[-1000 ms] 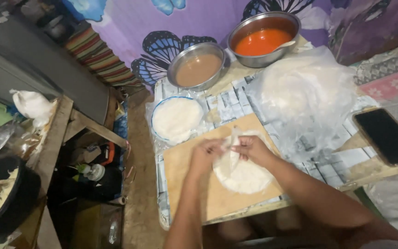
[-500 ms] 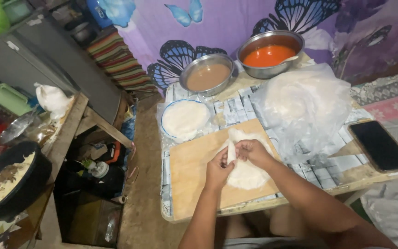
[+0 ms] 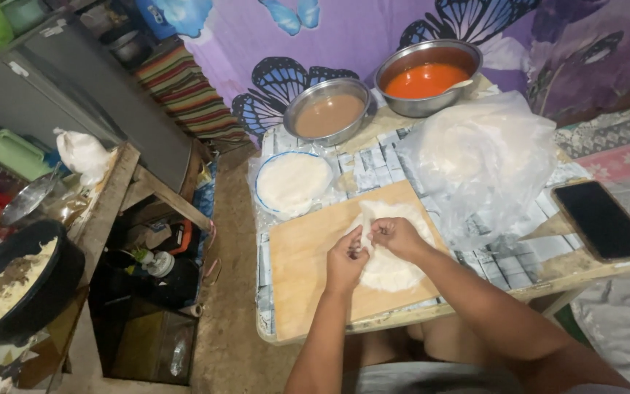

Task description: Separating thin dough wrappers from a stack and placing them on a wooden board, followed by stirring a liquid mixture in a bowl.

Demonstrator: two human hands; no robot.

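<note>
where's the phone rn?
Head view: the phone lies screen-up at the table's right edge, beside the clear plastic bag, right of the cutting board.

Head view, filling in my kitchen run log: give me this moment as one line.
left hand: pinching thin white wrapper | right hand: on same wrapper | under: wooden board | nearby: white plate, bagged wrappers, black phone

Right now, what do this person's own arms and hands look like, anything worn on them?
Both forearms are bare: no sleeves show up to the frame's lower edge. The left hand and right hand wear no gloves. I see no watch or bracelet on either wrist; the fingers are too small here to rule out a ring.
</note>
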